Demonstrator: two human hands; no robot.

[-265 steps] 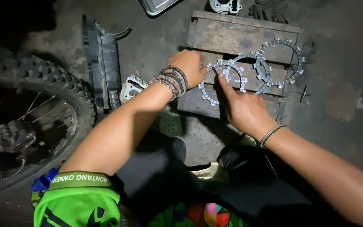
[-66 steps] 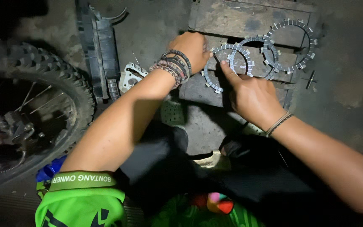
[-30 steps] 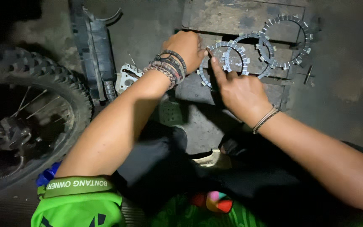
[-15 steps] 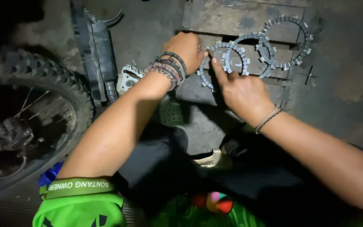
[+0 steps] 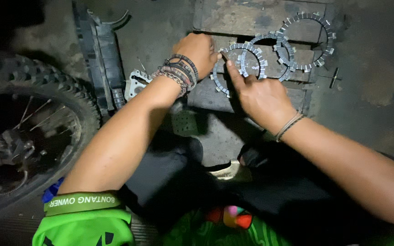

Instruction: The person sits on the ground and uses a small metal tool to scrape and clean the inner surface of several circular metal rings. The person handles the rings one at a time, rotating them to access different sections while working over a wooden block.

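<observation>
On a dim, stained concrete floor (image 5: 160,32), a person crouches over a worn wooden pallet (image 5: 251,18) at the upper centre of the frame, both bare hands on a toothed metal clutch ring (image 5: 240,64). The left hand (image 5: 199,50), its wrist stacked with beaded bracelets (image 5: 178,73), rests on the ring's left edge with its fingers curled together; whether they pinch the ring cannot be told. The right hand (image 5: 261,95), a thin band at the wrist, lies just below the ring, its forefinger stretched out and pressing on the ring's inner rim while the other fingers fold loosely under the palm. The ring lies flat on the pallet's lower planks, overlapping a second ring (image 5: 279,54) to its right, which in turn overlaps a third ring (image 5: 318,41) near the pallet's upper right corner. A small dark T-shaped tool (image 5: 334,77) lies just off the pallet's right edge. At the left of the frame, a knobbly motorcycle tyre (image 5: 64,100) with wire spokes fills the shadows, and a black plastic part (image 5: 99,54) lies on the floor between the tyre and the pallet, with a pale metal bracket (image 5: 135,84) beside it. A green sleeve (image 5: 83,223) shows at the bottom left.
</observation>
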